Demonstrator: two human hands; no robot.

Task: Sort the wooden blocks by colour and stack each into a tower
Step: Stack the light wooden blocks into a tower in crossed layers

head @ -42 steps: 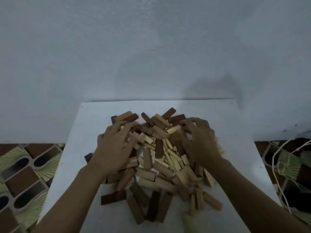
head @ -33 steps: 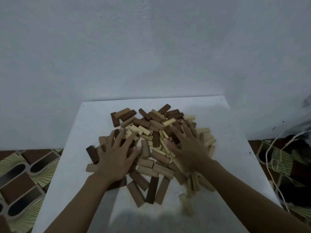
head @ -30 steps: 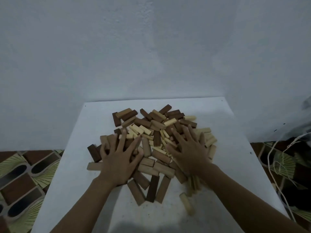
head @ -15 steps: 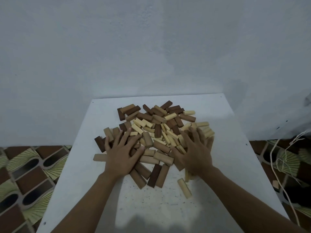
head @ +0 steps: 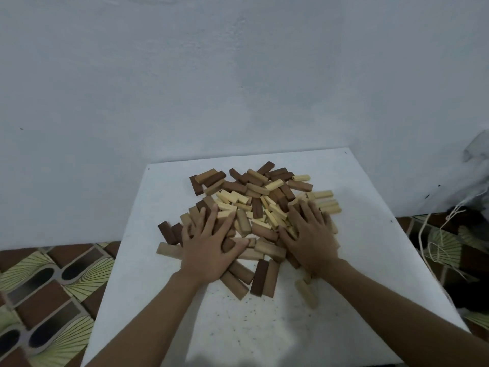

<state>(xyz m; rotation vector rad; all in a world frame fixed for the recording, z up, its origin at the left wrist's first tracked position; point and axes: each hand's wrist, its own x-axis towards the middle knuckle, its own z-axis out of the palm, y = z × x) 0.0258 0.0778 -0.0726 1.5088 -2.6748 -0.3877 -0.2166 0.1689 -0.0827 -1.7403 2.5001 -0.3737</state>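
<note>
Okay, left grip (head: 209, 250) and right grip (head: 311, 241) both lie flat and splayed, pressing on the mixed pile of wooden blocks (head: 256, 207) mid tabletop (head: 238, 327), holding nothing. Nothing looks sorted yet. I'd spread the pile thin with light sweeps, then pull dark, mid-brown and pale blocks into separate clusters before stacking.
</note>
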